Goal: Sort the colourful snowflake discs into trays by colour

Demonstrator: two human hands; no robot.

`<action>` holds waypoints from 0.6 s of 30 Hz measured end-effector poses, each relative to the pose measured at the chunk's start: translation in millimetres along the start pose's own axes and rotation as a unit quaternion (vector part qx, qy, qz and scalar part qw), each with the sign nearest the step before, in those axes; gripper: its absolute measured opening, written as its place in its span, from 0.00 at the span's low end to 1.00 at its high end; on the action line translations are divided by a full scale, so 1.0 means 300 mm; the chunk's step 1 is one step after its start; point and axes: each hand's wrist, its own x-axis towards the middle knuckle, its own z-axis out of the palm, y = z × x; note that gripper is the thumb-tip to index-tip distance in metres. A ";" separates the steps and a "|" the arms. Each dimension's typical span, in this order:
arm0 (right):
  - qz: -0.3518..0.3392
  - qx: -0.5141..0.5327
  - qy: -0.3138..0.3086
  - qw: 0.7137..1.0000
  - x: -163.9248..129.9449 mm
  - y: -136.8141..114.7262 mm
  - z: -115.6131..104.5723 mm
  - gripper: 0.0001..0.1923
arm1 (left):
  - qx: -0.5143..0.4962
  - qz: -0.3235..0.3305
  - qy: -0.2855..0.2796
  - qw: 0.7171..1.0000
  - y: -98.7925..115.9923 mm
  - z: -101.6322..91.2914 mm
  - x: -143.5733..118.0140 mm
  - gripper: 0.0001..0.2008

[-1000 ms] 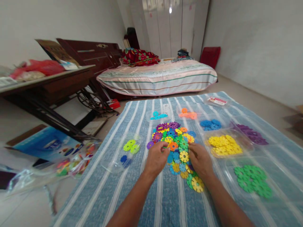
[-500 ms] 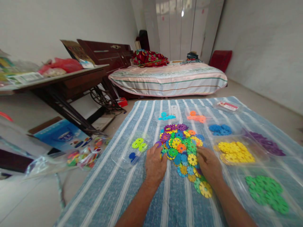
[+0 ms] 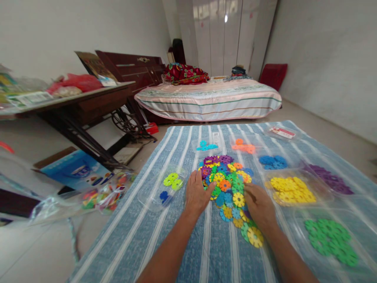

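Bedroom floor carries a blue striped mat [image 3: 182,232], with a bed [image 3: 206,100] beyond its far edge. At the mat's middle lies a mixed pile of coloured discs [image 3: 228,184]. The left hand [image 3: 198,194] rests flat on the pile's left edge, fingers loosely spread, its grip closed on nothing visible. The right hand [image 3: 259,206] lies on the pile's right side; whether it pinches a disc cannot be told. Clear trays ring the pile, holding yellow discs [image 3: 290,184], green discs [image 3: 330,236] and blue discs [image 3: 273,161]. The step looks like sorting by colour; next calls for singling out one disc.
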 end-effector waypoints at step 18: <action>-0.005 -0.005 0.006 1.000 0.003 -0.003 0.000 0.13 | -0.023 0.027 -0.013 0.999 0.045 0.007 0.050 0.26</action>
